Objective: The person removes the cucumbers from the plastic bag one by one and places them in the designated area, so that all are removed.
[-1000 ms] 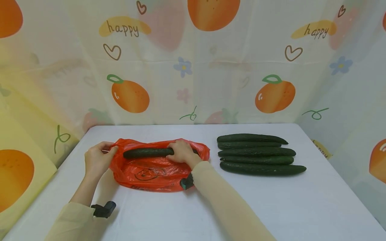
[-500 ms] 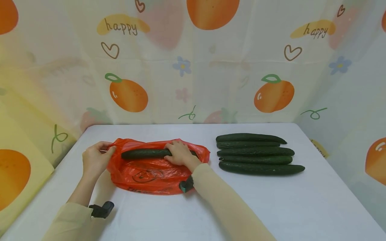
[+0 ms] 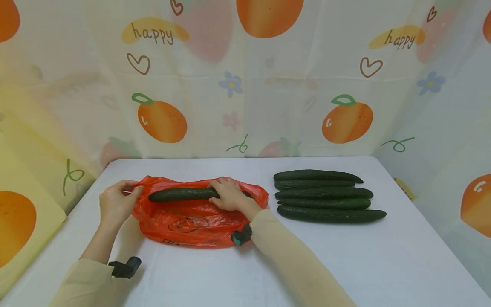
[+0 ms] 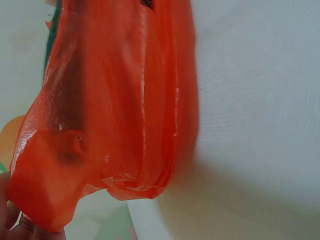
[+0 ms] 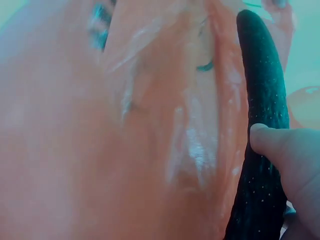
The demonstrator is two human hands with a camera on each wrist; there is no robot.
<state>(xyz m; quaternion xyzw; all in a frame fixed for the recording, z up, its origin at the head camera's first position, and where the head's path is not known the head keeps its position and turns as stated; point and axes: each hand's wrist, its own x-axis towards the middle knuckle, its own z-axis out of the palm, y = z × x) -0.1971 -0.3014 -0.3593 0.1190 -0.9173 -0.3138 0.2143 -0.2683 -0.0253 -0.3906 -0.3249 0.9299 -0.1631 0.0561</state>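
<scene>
A long dark green cucumber (image 3: 182, 195) lies crosswise at the mouth of a red plastic bag (image 3: 188, 226). My right hand (image 3: 229, 195) grips it near its right part, the thumb (image 5: 272, 140) pressed along its side in the right wrist view. At the bag's left end my left hand (image 3: 116, 204) pinches the edge of the plastic between thumb and fingers. The left wrist view shows the bag (image 4: 125, 100) hanging in folds from those fingertips, with the cucumber's dark shape showing through. The cucumber's right end is mostly hidden behind my right hand.
Several more cucumbers (image 3: 324, 193) lie side by side to the right of the bag. They rest on a white-covered table (image 3: 326, 264), with a printed fabric backdrop (image 3: 245, 85) behind its far edge.
The cucumber's left end has slid slightly left, nearer my left hand. My left hand and the bag's left edge have shifted a little left too. Both holds stay the same.
</scene>
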